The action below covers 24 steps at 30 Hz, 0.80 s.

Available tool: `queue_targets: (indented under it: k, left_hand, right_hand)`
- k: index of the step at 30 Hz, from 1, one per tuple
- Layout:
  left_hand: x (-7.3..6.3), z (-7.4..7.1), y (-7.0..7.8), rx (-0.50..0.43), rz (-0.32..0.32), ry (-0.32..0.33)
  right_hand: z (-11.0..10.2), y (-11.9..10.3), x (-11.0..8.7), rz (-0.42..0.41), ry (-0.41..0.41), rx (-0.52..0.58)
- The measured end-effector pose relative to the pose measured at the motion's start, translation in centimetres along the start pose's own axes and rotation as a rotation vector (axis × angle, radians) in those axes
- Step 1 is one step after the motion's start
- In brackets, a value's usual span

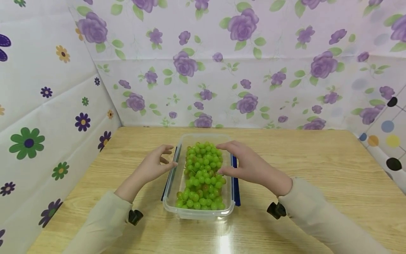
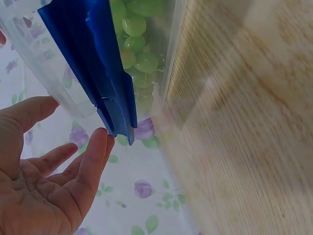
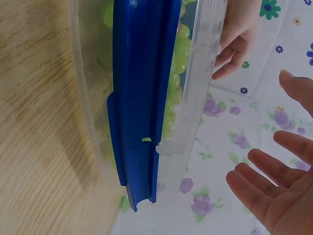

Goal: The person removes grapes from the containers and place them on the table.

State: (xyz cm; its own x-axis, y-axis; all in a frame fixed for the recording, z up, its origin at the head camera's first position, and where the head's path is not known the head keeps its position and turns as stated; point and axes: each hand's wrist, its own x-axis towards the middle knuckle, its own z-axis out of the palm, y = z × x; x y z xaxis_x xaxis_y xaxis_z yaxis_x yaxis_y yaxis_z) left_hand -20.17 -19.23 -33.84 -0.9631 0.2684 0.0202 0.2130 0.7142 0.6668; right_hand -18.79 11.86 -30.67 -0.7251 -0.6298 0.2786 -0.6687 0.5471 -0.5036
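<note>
A clear plastic container (image 1: 171,197) without a lid on top stands on the table, holding bunches of green grapes (image 1: 203,169). Dark blue clip flaps (image 3: 142,98) hang down along its two long sides. At the container's left rim, my left hand (image 1: 155,164) has its thumb tip right by the edge, fingers loosely bent; in the left wrist view its fingertips are close to the end of the blue flap (image 2: 107,73). My right hand (image 1: 245,162) hovers over the right rim with thumb and fingers spread apart, overlapping the grapes in the head view and gripping nothing.
The wood-grain table (image 1: 304,158) extends on both sides of the container. A white cloth with purple flowers (image 1: 219,70) rises behind it, and another flowered cloth (image 1: 54,106) stands along the left. A small black camera is strapped near each wrist.
</note>
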Motion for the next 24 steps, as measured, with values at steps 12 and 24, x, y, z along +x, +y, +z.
queue_targets:
  k: [12, 24]
  left_hand:
    - [0.4, 0.4, -0.5, -0.123, -0.019, -0.040]
    - [0.5, 0.5, -0.7, -0.233, -0.054, -0.071]
  right_hand:
    - [1.2, -1.0, 1.3, 0.032, -0.068, 0.013]
    - [2.8, -1.1, 1.9, 0.092, -0.160, 0.050]
